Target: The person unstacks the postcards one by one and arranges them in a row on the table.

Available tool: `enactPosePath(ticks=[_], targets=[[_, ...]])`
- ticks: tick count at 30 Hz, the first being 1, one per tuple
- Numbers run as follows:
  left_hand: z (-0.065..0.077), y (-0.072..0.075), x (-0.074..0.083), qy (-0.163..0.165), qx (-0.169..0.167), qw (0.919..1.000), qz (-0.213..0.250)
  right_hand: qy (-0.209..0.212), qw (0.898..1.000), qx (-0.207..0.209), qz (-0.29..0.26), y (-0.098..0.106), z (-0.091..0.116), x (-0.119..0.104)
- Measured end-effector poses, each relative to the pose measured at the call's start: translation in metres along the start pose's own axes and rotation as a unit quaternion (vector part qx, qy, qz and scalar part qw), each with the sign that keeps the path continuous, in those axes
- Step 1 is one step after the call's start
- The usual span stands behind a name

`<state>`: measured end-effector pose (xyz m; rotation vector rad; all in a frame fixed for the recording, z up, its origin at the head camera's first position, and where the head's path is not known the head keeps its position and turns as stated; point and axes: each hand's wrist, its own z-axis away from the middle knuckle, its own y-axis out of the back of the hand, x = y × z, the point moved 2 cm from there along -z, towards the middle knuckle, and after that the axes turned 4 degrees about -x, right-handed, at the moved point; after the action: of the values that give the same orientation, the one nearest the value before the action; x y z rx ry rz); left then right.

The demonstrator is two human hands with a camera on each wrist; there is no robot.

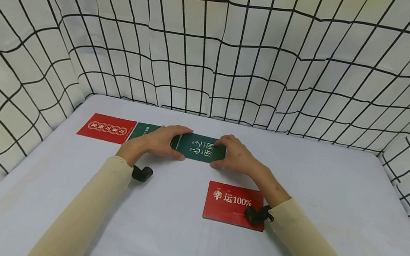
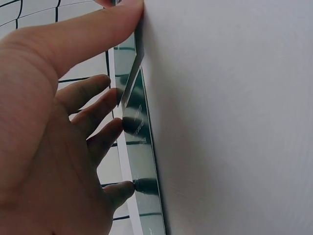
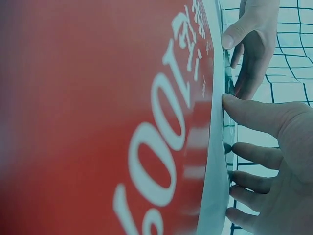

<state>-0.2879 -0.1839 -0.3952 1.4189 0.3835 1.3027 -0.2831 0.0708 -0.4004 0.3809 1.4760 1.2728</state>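
A green card with white characters [image 1: 196,146] lies lengthwise between my two hands at the back of the white table. My left hand [image 1: 160,140] holds its left end, thumb at the near edge and forefinger at the far edge. My right hand [image 1: 240,157] grips the right end the same way, thumb near and fingers beyond. In the left wrist view, the held card's end tilts a little above a second green card [image 2: 139,107] lying flat. That second green card [image 1: 143,129] is partly hidden by my left hand in the head view.
At the far left a red card [image 1: 106,128] adjoins the second green one. A red card reading 100% [image 1: 225,209], with a dark edge beneath it, lies in front, under my right wrist. Black netting [image 1: 217,68] over white cloth rises behind and beside the table [image 1: 158,235].
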Motion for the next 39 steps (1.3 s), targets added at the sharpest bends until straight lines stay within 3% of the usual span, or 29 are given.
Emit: enactPosePath(ticks=[11,23,29,39], targets=[[0.003,0.0,0.006,-0.001,0.029,0.9996,-0.004,0.003,1.0,-0.004,-0.008,0.0,0.001,0.0],[0.015,0.005,0.007,0.047,0.116,0.9904,0.059,-0.032,0.999,-0.006,-0.026,0.006,0.008,0.003],[0.017,-0.002,0.016,0.026,0.133,0.9884,0.067,-0.037,0.999,-0.003,-0.024,0.01,0.017,0.01],[0.025,-0.024,0.037,-0.026,0.117,0.9916,0.048,-0.028,0.999,-0.006,-0.022,0.017,0.037,0.021]])
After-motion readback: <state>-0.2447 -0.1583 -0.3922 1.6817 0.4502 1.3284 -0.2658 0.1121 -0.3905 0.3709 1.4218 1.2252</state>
